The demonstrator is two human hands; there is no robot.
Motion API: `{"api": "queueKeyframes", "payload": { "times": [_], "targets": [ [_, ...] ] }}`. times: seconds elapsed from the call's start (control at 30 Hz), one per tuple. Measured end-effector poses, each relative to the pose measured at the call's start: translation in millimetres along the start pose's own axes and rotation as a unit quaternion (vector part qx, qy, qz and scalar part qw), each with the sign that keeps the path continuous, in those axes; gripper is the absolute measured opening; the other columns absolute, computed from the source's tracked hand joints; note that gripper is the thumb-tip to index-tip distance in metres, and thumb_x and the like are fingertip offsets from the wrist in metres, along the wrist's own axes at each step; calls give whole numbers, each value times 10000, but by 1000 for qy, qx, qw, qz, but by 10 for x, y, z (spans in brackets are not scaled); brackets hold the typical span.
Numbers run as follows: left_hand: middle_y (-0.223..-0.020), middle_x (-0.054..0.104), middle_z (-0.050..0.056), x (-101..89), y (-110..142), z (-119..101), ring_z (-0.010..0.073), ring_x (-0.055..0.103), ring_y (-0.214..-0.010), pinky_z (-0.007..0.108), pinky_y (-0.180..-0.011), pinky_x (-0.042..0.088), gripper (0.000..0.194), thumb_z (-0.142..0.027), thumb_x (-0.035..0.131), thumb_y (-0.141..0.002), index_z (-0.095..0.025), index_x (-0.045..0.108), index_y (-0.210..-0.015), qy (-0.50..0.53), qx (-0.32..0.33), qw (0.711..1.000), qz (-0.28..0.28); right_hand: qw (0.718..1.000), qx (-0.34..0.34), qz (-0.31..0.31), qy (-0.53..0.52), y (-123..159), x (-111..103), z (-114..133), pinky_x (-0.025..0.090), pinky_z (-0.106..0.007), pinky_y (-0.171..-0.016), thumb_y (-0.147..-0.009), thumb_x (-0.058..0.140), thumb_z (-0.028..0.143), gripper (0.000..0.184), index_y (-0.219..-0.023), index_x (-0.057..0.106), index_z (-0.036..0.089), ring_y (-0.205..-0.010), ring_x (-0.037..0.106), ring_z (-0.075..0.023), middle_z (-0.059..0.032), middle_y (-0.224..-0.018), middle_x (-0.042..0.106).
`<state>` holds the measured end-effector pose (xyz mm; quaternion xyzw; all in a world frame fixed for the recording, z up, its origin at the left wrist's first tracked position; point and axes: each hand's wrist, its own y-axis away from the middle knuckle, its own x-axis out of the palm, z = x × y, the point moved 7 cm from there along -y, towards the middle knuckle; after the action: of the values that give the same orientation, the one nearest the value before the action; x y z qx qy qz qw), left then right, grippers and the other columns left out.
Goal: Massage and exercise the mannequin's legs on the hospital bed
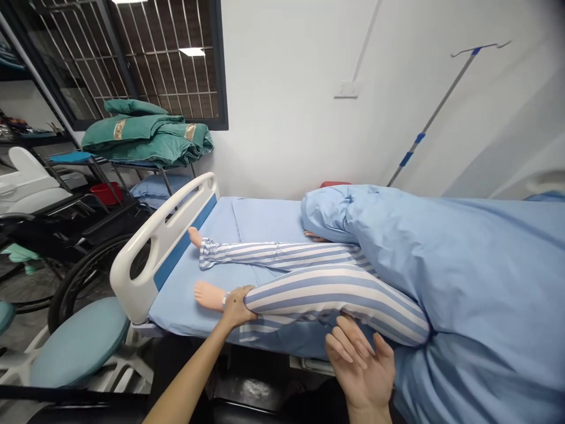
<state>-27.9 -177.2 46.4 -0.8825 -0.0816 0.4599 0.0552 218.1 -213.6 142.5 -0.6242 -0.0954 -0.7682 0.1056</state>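
Note:
A figure that looks like a manikin lies on the bed in blue-and-white striped trousers point(326, 288). My left hand point(238, 307) is wrapped around its nearer lower leg, just above the bare foot point(209, 295). My right hand point(359, 359) is beside the same leg, near the knee, palm turned up and fingers loosely bent and apart. Its fingertips are close to the underside of the leg; whether they touch it I cannot tell. The farther leg lies straight, its foot point(195, 237) bare. A light blue quilt point(463, 265) covers the upper body.
A white footboard point(128, 277) closes the bed's left end. Beyond it stand a wheelchair point(88, 277), a round teal stool point(82, 341) and a rack with folded green covers point(150, 138). An IV pole point(435, 115) rises behind the bed against the wall.

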Motion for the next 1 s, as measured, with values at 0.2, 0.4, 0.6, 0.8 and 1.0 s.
{"api": "queueKeyframes", "payload": {
  "times": [0.2,0.4,0.6,0.8,1.0],
  "targets": [
    [-1053,606,8,185,3,-4,207,535,-947,300,-842,392,636,-243,690,-446,-225,543,-1065,18,-8,1000,-8,1000,1,0,14,5,-57,6,348,-168,-425,-722,554,281,162,-749,425,185,-423,260,-29,78,-578,300],
    [-1098,600,7,90,1,78,208,528,-978,306,-867,384,654,-232,668,-465,-228,539,-1105,-4,2,1000,8,999,8,-27,17,33,-161,-39,341,-177,-430,-706,558,296,165,-755,446,185,-444,258,-33,68,-604,303],
    [-1103,604,12,-236,39,180,222,524,-989,323,-884,361,631,-262,647,-491,-242,549,-1115,-76,48,996,10,997,17,-55,47,63,-399,-175,341,-189,-454,-714,565,291,141,-778,469,210,-466,284,-45,60,-621,322],
    [-1015,621,47,-774,96,330,233,522,-936,353,-846,341,577,-247,595,-533,-208,539,-1107,-184,105,977,15,992,65,-99,35,9,-802,-492,360,-212,-491,-724,577,286,146,-714,462,197,-514,352,-57,38,-685,412],
    [-985,617,69,-1258,105,383,249,512,-926,391,-861,296,490,-228,542,-588,-202,533,-1077,-292,151,944,7,985,79,-149,29,-162,-1185,-841,349,-198,-481,-702,612,251,160,-691,466,186,-521,381,-52,51,-658,433]
  ]
}}
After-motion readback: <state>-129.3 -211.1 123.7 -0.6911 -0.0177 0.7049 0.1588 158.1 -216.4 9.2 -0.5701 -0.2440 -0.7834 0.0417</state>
